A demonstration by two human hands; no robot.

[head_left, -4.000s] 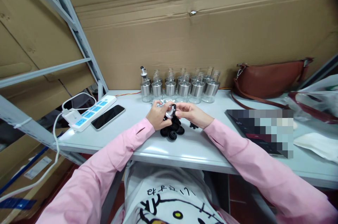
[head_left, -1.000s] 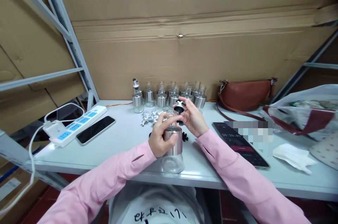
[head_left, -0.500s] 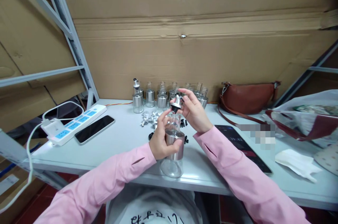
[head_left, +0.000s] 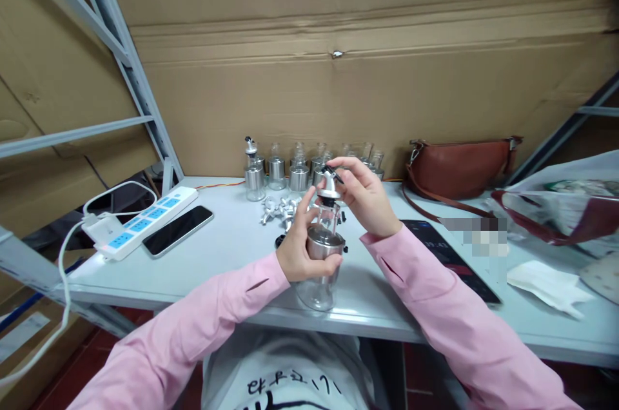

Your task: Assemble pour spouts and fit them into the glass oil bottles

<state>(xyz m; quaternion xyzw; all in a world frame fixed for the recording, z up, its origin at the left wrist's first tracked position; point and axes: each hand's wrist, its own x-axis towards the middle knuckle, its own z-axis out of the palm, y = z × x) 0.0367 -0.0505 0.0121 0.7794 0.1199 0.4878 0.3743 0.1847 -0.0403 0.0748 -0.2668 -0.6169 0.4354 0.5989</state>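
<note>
Near the table's front edge stands a glass oil bottle (head_left: 325, 244) with a steel band round its middle. My left hand (head_left: 300, 249) wraps round that band, thumb at the front. In the fingers of my right hand (head_left: 368, 197) is a silver pour spout (head_left: 329, 185) with a black flip cap, its dark stopper at the mouth of the bottle. How deep the stopper sits I cannot tell. Behind my left hand lie several loose silver spouts (head_left: 271, 209) and small black parts, partly hidden by my hands.
Several banded glass bottles (head_left: 300, 176) line the back; the leftmost (head_left: 254, 179) carries a spout. A power strip (head_left: 145, 223) and phone (head_left: 178, 231) lie left. At right are a brown bag (head_left: 464, 168), a dark tablet-like device (head_left: 452, 262), white tissue (head_left: 549, 287) and plastic bag (head_left: 590, 204).
My right hand has brought the spout down from above the bottle's neck to its mouth. My left hand stays round the bottle. The camera view has shifted slightly.
</note>
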